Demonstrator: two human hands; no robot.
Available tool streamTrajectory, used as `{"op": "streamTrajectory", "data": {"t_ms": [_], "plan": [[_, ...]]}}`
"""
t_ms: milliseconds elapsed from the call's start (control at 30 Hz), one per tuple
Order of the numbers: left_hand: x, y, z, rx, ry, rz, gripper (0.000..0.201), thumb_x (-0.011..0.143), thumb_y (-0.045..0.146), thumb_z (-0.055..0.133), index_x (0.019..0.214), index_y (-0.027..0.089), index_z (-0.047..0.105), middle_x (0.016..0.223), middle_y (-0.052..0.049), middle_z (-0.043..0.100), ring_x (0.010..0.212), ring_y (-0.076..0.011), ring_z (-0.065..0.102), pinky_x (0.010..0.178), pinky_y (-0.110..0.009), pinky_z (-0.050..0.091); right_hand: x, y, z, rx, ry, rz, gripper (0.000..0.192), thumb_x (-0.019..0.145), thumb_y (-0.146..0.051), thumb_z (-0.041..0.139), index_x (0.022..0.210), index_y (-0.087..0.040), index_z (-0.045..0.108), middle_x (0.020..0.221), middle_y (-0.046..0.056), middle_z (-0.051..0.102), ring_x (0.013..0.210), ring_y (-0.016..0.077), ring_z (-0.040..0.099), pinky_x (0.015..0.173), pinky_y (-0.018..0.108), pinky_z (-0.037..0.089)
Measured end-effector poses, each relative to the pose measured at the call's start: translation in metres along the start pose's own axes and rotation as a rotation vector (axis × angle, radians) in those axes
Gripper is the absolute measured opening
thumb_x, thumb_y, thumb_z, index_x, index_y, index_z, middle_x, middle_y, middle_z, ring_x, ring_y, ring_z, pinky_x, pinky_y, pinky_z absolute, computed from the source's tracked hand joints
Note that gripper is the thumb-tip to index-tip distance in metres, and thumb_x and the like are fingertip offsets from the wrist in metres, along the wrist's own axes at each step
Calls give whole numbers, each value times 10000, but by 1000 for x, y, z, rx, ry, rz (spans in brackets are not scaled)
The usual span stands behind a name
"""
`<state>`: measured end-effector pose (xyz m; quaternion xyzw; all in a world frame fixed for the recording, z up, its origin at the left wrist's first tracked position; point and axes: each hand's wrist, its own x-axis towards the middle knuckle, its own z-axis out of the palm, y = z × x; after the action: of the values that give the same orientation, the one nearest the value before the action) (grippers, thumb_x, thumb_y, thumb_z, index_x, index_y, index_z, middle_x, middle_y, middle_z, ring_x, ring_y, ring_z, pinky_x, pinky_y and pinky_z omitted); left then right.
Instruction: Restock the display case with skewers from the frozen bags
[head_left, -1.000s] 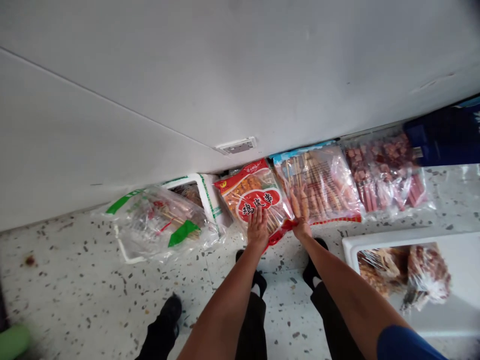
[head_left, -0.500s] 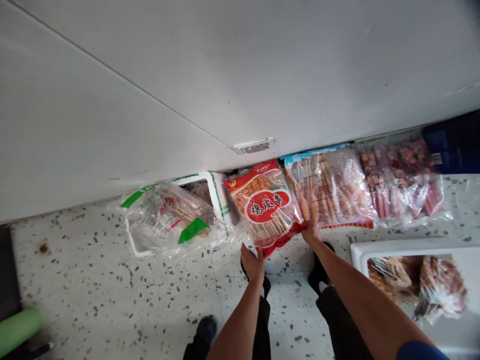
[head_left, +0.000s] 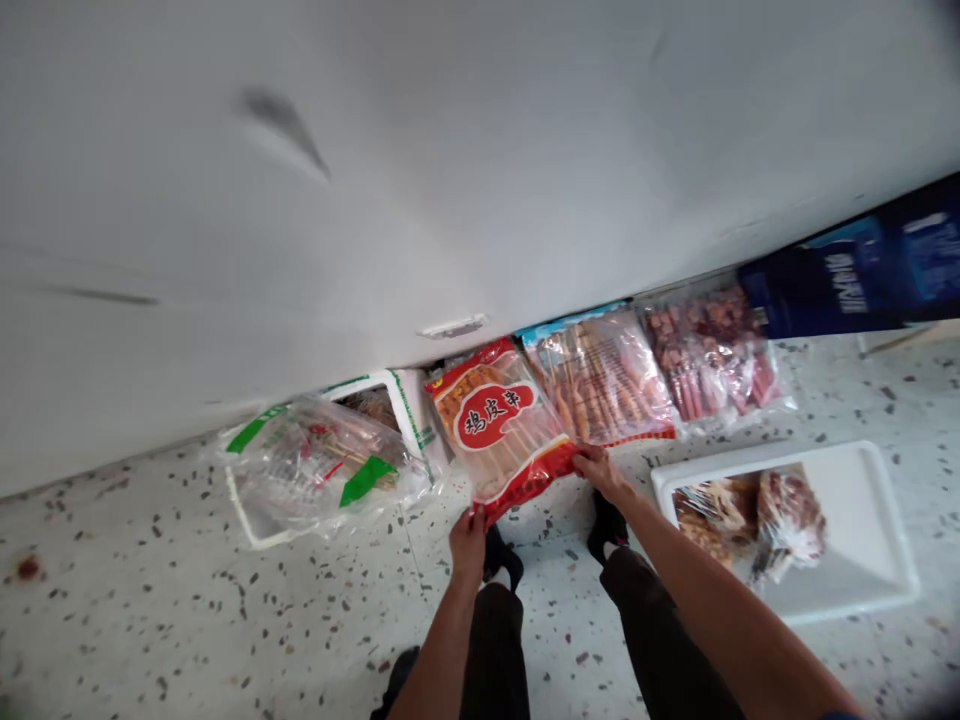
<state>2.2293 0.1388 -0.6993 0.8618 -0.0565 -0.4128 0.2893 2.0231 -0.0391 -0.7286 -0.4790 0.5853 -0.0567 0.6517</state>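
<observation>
A red-and-clear bag of skewers (head_left: pixel 499 425) with Chinese lettering on a red patch lies against the white wall. My left hand (head_left: pixel 469 540) pinches its lower left corner. At the lower right corner, my right hand (head_left: pixel 600 468) has its fingers closed on the red edge. Right of it sits a blue-topped bag of skewers (head_left: pixel 600 380), and past that a clear bag of pink meat skewers (head_left: pixel 712 355). To the left, a crumpled clear bag with green stripes (head_left: pixel 322 465) lies over a white foam box (head_left: pixel 409 405).
A white tray (head_left: pixel 862 530) holding plastic-wrapped meat (head_left: pixel 791 520) stands on the speckled floor (head_left: pixel 187 600) at right. Dark blue packaging (head_left: pixel 847 275) lies along the wall at far right. My shoes (head_left: pixel 607 525) are just below the bags; another dark shoe (head_left: pixel 397 675) shows at bottom left.
My left hand, open beside the bag's corner before, has closed on it, and the bag's red lower edge is now stretched flatter. The view has shifted right, showing more tray and blue packaging.
</observation>
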Motion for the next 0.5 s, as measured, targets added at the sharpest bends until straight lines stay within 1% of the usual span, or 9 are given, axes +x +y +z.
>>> {"op": "streamTrajectory", "data": {"t_ms": [67, 133, 200, 233, 300, 367, 400, 433, 500], "plan": [[-22, 40, -27, 58, -13, 65, 544, 642, 699, 526, 669, 161, 605, 462, 34, 464, 450, -110, 421, 423, -222, 293, -22, -50, -18, 141, -62, -81, 153, 629, -197, 422, 480, -170, 441, 457, -45, 419, 478, 70, 367, 491, 215, 292], [-43, 88, -51, 65, -20, 98, 559, 638, 706, 525, 690, 157, 620, 449, 44, 440, 436, -104, 394, 420, -221, 277, -43, -98, -35, 263, -142, -126, 129, 617, -193, 436, 491, -169, 453, 457, -50, 430, 473, 63, 373, 491, 209, 300], [-64, 139, -71, 40, -35, 100, 569, 606, 702, 562, 715, 147, 629, 438, 56, 413, 420, -91, 359, 414, -215, 255, -63, -138, -51, 375, -181, -124, 102, 609, -201, 459, 514, -168, 475, 437, -58, 436, 437, 56, 367, 468, 205, 298], [-76, 164, -79, 9, -51, 85, 573, 582, 693, 592, 731, 140, 630, 433, 64, 393, 412, -83, 337, 410, -209, 239, -73, -154, -58, 425, -183, -102, 97, 604, -207, 467, 516, -167, 481, 421, -59, 442, 412, 55, 364, 449, 205, 295], [-103, 208, -93, -61, -92, 34, 586, 520, 664, 657, 755, 128, 628, 427, 80, 356, 402, -65, 297, 405, -195, 208, -101, -177, -73, 528, -164, -36, 99, 587, -214, 475, 500, -166, 476, 394, -52, 454, 369, 58, 364, 409, 207, 290], [-135, 242, -106, -76, -132, -3, 608, 456, 643, 702, 764, 124, 632, 435, 83, 358, 401, -54, 293, 406, -182, 198, -139, -190, -88, 644, -181, 65, 97, 567, -211, 470, 481, -169, 456, 376, -48, 452, 335, 63, 366, 377, 206, 291], [-152, 254, -113, -48, -147, -5, 618, 432, 644, 710, 760, 125, 638, 441, 78, 373, 400, -55, 303, 404, -180, 202, -163, -194, -95, 691, -224, 133, 91, 558, -205, 468, 476, -170, 448, 368, -47, 446, 321, 64, 366, 365, 204, 291], [-168, 264, -121, -2, -163, 4, 626, 419, 654, 705, 756, 130, 646, 443, 71, 392, 396, -60, 319, 400, -182, 210, -189, -196, -100, 715, -297, 205, 92, 552, -197, 465, 468, -169, 441, 359, -44, 439, 309, 66, 367, 354, 202, 288], [-194, 276, -140, 120, -189, 49, 624, 430, 694, 667, 727, 145, 658, 434, 55, 419, 378, -82, 356, 385, -196, 235, -245, -199, -105, 704, -463, 310, 101, 549, -177, 474, 454, -162, 445, 342, -27, 436, 294, 72, 374, 337, 200, 276]]}}
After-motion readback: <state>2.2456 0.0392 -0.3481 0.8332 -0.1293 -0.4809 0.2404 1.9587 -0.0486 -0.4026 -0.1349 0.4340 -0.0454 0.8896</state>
